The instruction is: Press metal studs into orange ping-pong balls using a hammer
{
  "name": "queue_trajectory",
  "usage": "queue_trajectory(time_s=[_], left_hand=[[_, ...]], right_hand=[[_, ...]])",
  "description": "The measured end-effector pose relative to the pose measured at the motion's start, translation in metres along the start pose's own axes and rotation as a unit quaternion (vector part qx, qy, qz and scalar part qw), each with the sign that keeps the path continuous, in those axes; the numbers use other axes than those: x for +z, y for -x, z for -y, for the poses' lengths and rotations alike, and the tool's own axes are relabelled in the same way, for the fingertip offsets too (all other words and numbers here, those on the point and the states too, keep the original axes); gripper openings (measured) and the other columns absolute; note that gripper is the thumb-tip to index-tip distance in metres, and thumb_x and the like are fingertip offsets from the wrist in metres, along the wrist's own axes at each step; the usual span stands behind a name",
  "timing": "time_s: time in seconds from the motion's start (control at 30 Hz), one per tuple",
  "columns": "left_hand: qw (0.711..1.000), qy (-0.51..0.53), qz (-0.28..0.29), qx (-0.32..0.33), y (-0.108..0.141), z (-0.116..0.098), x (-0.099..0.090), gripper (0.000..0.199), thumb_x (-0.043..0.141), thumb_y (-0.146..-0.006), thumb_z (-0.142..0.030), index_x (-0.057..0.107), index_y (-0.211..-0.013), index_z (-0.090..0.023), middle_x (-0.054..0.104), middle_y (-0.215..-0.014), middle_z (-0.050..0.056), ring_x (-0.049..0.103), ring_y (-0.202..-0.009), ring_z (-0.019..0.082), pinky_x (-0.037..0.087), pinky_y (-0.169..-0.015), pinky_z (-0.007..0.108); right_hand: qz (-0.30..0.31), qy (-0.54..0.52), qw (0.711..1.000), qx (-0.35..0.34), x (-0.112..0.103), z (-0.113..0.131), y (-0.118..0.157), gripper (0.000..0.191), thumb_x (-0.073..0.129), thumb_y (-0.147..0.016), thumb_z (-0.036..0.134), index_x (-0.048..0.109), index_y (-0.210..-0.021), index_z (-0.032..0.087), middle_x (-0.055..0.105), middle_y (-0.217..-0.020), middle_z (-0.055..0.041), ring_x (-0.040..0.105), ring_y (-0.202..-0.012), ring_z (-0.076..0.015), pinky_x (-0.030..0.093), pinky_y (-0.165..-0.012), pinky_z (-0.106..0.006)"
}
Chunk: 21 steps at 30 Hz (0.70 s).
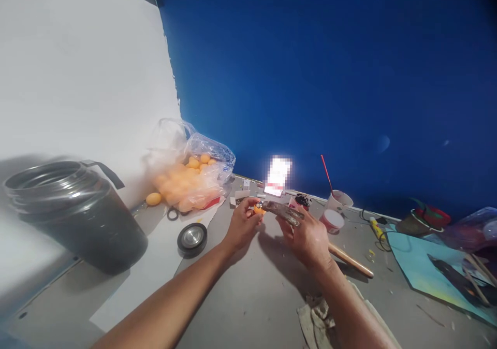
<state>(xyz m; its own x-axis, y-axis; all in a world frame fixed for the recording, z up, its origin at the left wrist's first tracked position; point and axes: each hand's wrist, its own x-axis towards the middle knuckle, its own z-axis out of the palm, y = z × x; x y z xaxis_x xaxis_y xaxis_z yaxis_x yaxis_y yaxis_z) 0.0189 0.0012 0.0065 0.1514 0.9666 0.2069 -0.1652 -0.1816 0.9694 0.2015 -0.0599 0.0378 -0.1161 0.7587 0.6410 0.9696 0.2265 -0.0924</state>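
Near the middle of the grey table, my left hand (245,223) pinches a small orange ball (259,209) between its fingertips. My right hand (308,235) is closed round a dark, worn tool (281,212), whose shiny metal tip points left and meets the ball. Whether the tip presses into the ball or only rests on it is too small to tell. A wooden rod (351,260) lies on the table to the right, partly behind my right hand.
On the left stand a large dark jar (85,224), a bag of orange balls (182,183) and a round black lid (192,239). A bright phone (278,175) leans at the back. Cups (338,201), a cloth (316,320) and a turquoise board (411,261) are to the right.
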Motion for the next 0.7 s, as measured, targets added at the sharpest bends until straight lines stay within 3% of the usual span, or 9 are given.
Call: queue_trajectory(time_s=[0.17, 0.33, 0.43, 0.6, 0.7], left_hand=[[0.999, -0.046, -0.016, -0.006, 0.0026, -0.0006, -0.0013, 0.042, 0.067, -0.071, -0.02, 0.063, -0.113, -0.021, 0.069, -0.089, 0.0, 0.061, -0.07, 0.014, 0.049, -0.067, 0.027], [0.999, -0.042, -0.016, 0.021, 0.0023, 0.0002, -0.001, 0.041, 0.07, -0.07, -0.02, 0.068, -0.111, -0.021, 0.07, -0.101, 0.004, 0.064, -0.08, 0.017, 0.05, -0.071, 0.027], [0.999, -0.03, -0.009, 0.029, 0.0014, 0.0017, -0.0003, 0.032, 0.07, -0.069, -0.019, 0.065, -0.1, -0.02, 0.068, -0.095, 0.003, 0.063, -0.078, 0.016, 0.049, -0.072, 0.027], [0.999, -0.032, -0.023, 0.027, 0.0014, 0.0012, -0.0003, 0.027, 0.068, -0.068, -0.016, 0.059, -0.092, -0.021, 0.061, -0.083, -0.002, 0.058, -0.072, 0.013, 0.046, -0.068, 0.025], [1.0, 0.006, -0.025, 0.006, 0.0011, 0.0004, 0.0002, 0.031, 0.073, -0.066, -0.019, 0.06, -0.094, -0.021, 0.062, -0.082, -0.003, 0.059, -0.071, 0.013, 0.047, -0.066, 0.025]], right_hand=[[-0.041, -0.003, 0.999, 0.009, -0.003, -0.001, -0.0009, 0.031, 0.054, -0.103, 0.039, 0.076, -0.11, 0.019, 0.078, -0.101, -0.0128, 0.074, -0.082, -0.0239, 0.049, -0.067, -0.029], [-0.024, -0.003, 1.0, 0.007, -0.0032, 0.0007, 0.0, 0.033, 0.053, -0.102, 0.04, 0.076, -0.111, 0.019, 0.077, -0.094, -0.0124, 0.072, -0.077, -0.023, 0.049, -0.065, -0.029], [0.001, -0.005, 1.0, -0.008, -0.0016, 0.0014, 0.0007, 0.034, 0.053, -0.102, 0.041, 0.076, -0.111, 0.019, 0.077, -0.094, -0.0121, 0.071, -0.076, -0.0219, 0.048, -0.064, -0.028], [-0.042, -0.011, 0.999, -0.005, -0.0051, 0.0, -0.0006, 0.031, 0.053, -0.102, 0.039, 0.076, -0.109, 0.018, 0.077, -0.098, -0.0132, 0.073, -0.08, -0.0238, 0.05, -0.066, -0.03], [-0.038, -0.018, 0.999, -0.006, -0.0051, -0.0005, -0.0001, 0.032, 0.052, -0.102, 0.039, 0.076, -0.109, 0.019, 0.078, -0.099, -0.0132, 0.074, -0.084, -0.0247, 0.051, -0.069, -0.03]])
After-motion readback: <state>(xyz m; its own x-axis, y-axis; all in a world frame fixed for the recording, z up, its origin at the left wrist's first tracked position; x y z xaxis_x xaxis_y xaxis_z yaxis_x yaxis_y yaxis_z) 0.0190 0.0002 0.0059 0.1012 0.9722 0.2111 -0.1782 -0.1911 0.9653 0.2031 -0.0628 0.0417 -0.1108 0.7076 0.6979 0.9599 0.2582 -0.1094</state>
